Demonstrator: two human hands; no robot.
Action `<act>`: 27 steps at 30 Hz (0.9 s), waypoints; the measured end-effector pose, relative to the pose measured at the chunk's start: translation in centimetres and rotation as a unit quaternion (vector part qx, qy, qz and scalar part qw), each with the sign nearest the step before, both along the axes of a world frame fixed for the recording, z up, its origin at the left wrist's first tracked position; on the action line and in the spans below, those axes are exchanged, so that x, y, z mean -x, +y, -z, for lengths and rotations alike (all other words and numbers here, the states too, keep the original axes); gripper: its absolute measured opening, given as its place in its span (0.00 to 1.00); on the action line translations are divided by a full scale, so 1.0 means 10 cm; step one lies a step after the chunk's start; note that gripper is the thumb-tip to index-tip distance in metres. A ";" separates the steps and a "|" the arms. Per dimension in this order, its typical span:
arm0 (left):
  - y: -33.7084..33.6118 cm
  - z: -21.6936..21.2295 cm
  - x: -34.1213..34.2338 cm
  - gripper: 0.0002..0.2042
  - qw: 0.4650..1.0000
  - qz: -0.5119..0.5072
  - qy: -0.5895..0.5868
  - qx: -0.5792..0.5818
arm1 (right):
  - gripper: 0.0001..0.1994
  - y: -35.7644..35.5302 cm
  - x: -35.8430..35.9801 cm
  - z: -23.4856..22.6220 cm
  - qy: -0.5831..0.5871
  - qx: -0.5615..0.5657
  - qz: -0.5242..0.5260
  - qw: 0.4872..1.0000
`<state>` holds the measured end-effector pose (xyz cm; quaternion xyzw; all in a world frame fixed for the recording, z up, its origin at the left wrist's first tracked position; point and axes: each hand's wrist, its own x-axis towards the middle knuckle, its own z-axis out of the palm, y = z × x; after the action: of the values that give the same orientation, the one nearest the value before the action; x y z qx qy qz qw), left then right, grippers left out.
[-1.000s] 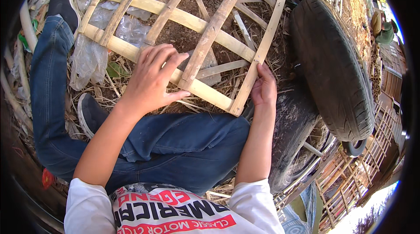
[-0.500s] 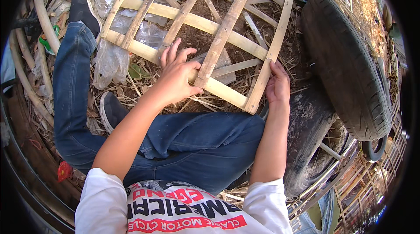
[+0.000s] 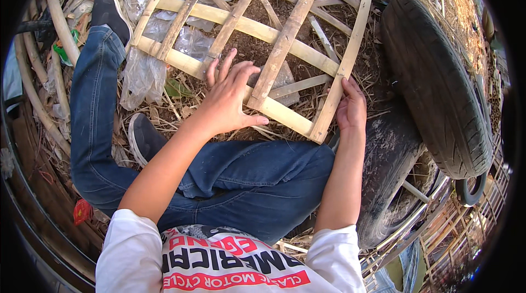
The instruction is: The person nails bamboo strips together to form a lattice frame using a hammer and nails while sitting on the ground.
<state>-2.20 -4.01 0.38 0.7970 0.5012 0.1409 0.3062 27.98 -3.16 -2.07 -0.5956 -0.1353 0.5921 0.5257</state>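
A lattice of split bamboo strips (image 3: 304, 55) lies over the ground in front of my legs, its slats crossing two pale lengthwise strips. My left hand (image 3: 224, 101) rests across the nearest lengthwise strip (image 3: 183, 64), fingers spread apart and thumb stretched out to the right. It wraps around nothing. At the lattice's right edge, my right hand (image 3: 352, 108) is palm up with curled fingers against the outer slat (image 3: 345, 68), gripping its side. Part of those fingers is hidden by the slat.
A worn black tyre (image 3: 438, 85) leans at the right, above another dusty tyre (image 3: 383, 156). Clear plastic bags (image 3: 143, 76) and dry straw litter the soil. My bent legs in jeans (image 3: 246, 178) are close below the lattice. Curved poles (image 3: 61, 22) stand at the left.
My left hand has shifted slightly right along the strip, its index finger and thumb reaching farther out. My right hand keeps its place at the outer slat. The whole view has shifted slightly.
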 end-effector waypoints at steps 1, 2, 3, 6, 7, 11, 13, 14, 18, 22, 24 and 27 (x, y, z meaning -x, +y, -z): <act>-0.01 0.02 0.00 0.48 0.999 -0.012 -0.025 -0.016 | 0.16 0.00 0.00 0.00 0.002 -0.001 -0.001 1.000; -0.03 0.05 0.00 0.50 0.998 -0.025 -0.051 -0.032 | 0.16 0.00 0.00 0.00 0.005 -0.003 -0.002 1.000; -0.05 0.08 -0.01 0.49 0.999 -0.004 -0.012 -0.043 | 0.16 0.00 0.00 0.00 0.004 -0.002 -0.003 1.000; -0.11 0.19 -0.01 0.47 0.994 0.038 0.067 -0.071 | 0.15 0.01 0.00 -0.02 0.004 0.001 -0.002 1.000; -0.12 0.23 -0.01 0.46 0.994 0.038 0.067 -0.078 | 0.15 0.00 0.00 -0.02 0.006 0.002 0.002 1.000; -0.14 0.32 0.00 0.45 0.992 0.034 0.046 -0.115 | 0.16 0.02 0.06 -0.08 0.016 0.007 0.034 0.999; -0.16 0.38 0.03 0.44 0.990 0.033 0.034 -0.136 | 0.17 0.02 0.07 -0.08 0.013 0.010 0.026 1.000; -0.17 0.41 0.04 0.44 0.987 0.034 0.030 -0.152 | 0.17 0.02 0.08 -0.09 0.012 0.012 0.021 1.000; -0.17 0.46 0.05 0.41 0.983 0.039 0.018 -0.178 | 0.14 0.00 0.05 -0.11 0.021 0.012 0.006 1.000; -0.16 0.47 0.09 0.38 0.981 0.040 -0.006 -0.191 | 0.14 0.00 0.06 -0.07 0.022 0.005 0.028 0.999; -0.16 0.47 0.10 0.37 0.979 0.039 -0.009 -0.199 | 0.18 0.00 0.07 -0.08 0.018 0.010 0.034 0.999; -0.18 0.51 0.10 0.34 0.973 0.027 -0.028 -0.229 | 0.18 0.01 0.07 -0.08 0.011 0.023 0.036 0.999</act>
<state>-3.18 -5.78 -4.74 0.8548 0.4250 0.2660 0.1337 27.27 -3.07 -1.29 -0.6055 -0.0942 0.5821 0.5345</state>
